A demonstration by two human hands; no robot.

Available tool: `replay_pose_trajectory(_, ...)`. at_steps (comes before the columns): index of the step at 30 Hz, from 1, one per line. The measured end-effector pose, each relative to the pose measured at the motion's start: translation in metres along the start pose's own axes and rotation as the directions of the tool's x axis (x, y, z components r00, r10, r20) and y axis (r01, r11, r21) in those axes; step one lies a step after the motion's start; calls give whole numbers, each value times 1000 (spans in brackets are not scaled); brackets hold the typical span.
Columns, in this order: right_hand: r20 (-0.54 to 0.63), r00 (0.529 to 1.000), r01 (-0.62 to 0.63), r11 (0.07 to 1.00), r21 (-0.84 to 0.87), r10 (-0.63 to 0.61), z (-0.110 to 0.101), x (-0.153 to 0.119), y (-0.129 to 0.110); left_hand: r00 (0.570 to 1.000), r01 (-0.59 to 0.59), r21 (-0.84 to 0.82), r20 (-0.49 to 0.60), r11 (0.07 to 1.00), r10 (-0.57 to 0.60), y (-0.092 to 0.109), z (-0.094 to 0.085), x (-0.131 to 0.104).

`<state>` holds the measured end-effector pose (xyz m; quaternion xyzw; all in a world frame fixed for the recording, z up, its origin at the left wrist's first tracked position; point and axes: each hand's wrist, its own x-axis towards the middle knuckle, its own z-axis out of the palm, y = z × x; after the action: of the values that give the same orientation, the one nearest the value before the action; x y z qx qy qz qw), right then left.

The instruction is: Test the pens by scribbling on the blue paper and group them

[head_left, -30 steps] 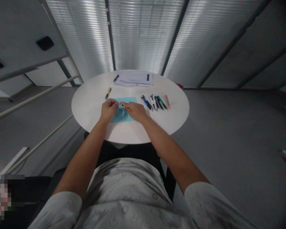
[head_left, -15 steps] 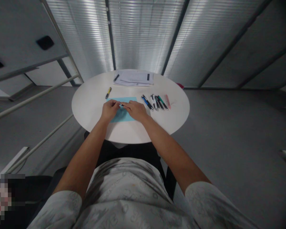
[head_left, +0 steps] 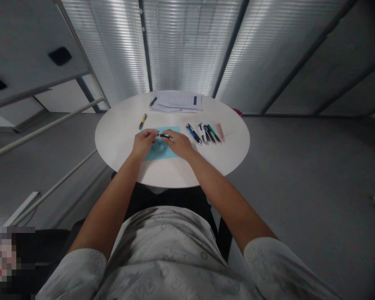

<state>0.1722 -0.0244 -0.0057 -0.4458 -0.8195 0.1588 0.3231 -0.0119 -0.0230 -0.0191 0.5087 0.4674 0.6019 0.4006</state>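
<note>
Over a light-blue sheet (head_left: 162, 153) on the round white table, my two hands are close together. My right hand (head_left: 181, 144) is closed on a dark pen (head_left: 165, 136), lying nearly level between thumb and fingers with its left end toward the other hand. In a pinch at that end is my left hand (head_left: 143, 143); whatever sits between its fingertips is too small to make out. To the right lie a blue-and-black pen (head_left: 193, 134) and several other pens (head_left: 210, 134), side by side.
A yellow-and-black pen (head_left: 143, 121) lies beyond my left hand. Stacked papers (head_left: 175, 102) with a dark pen (head_left: 153, 101) on them are at the table's far edge. A pinkish strip (head_left: 221, 132) lies right of the pens. Metal rails (head_left: 46, 121) stand at the left.
My hands have drawn slightly apart, and more of the dark pen shows in my right fingers. The things on the table have stayed in place.
</note>
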Motion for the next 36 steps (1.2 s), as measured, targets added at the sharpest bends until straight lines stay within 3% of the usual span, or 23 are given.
replay_pose_trajectory(7,-12,999,30,999,-42,-31,2,1,6,1000,-21,150,-4,989,22,0,0,-1)
replay_pose_trajectory(14,10,1000,0,992,-127,1,-3,-1,-3,1000,18,36,19,999,-19,14,4,-6)
replay_pose_trajectory(36,-20,999,-35,994,-102,33,-6,1,-6,999,39,-33,1,999,-39,10,3,-2)
